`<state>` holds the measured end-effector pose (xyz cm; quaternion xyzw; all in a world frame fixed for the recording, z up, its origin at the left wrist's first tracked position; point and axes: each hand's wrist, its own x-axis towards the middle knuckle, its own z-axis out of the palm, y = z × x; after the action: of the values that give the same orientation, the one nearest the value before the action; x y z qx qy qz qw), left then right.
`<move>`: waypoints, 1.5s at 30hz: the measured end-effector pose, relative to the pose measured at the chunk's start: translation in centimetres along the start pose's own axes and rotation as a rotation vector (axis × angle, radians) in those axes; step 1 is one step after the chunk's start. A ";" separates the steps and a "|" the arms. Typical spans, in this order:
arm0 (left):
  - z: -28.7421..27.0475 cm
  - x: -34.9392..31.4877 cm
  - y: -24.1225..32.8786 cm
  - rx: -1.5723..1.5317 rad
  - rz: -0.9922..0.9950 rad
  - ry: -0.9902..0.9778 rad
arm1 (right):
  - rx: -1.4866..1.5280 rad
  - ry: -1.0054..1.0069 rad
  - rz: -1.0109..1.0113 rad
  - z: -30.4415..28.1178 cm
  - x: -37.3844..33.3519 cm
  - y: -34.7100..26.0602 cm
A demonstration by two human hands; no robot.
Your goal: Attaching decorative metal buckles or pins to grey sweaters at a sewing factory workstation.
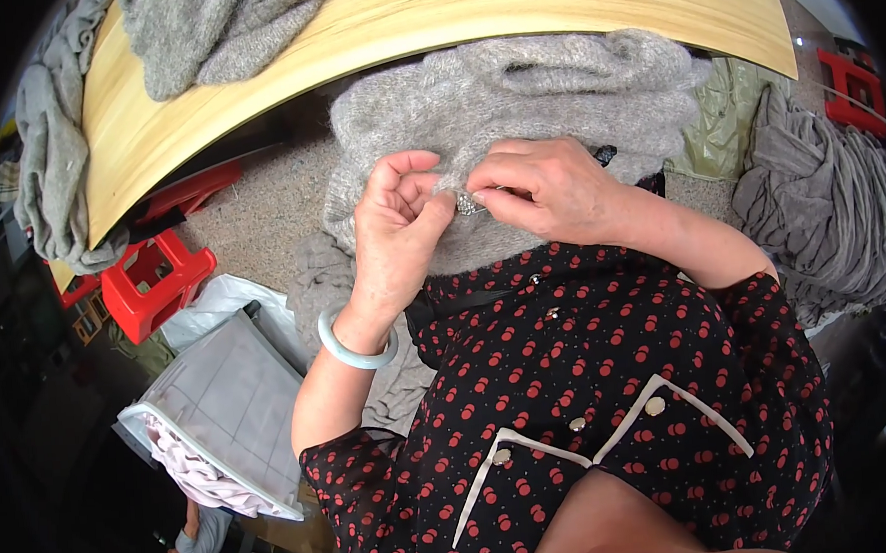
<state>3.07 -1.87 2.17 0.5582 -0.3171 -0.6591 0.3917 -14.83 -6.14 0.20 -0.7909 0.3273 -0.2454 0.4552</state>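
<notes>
Both hands (398,214) (558,185) apart from table edge (391,41)

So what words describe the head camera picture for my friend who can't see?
A person's left hand and right hand are both at a small sparkly patch on fuzzy grey knitwear. Beyond is a pale wooden table; a red stool stands left.

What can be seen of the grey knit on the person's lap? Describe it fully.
The grey knit looks soft, fuzzy and wool-like, mottled in lighter and darker grey. It lies loosely bunched across the lap, with thick folds along its far side, close to the edge of the wooden table. A small, glittering, bead-like patch sits near its middle. The left hand has its thumb at that patch; the right hand pinches just beside it. Its full shape is hidden by the folds.
</notes>
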 end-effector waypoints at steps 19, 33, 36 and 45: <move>-0.7 0.7 0.2 0.008 -0.099 0.018 | 0.092 0.014 -0.080 0.5 -0.4 0.4; -0.7 1.1 2.6 0.289 -0.168 -0.164 | 0.024 0.037 -0.094 0.6 -0.7 -0.2; -1.2 1.3 1.6 0.374 -0.070 -0.224 | 0.038 0.013 -0.048 0.6 -0.7 -0.2; -0.3 1.7 1.5 0.349 -0.215 -0.121 | -0.014 -0.006 -0.064 0.8 -1.0 0.0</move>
<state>3.46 -4.12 2.56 0.6077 -0.3879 -0.6645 0.1967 -14.92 -4.96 -0.29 -0.8047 0.3022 -0.2550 0.4428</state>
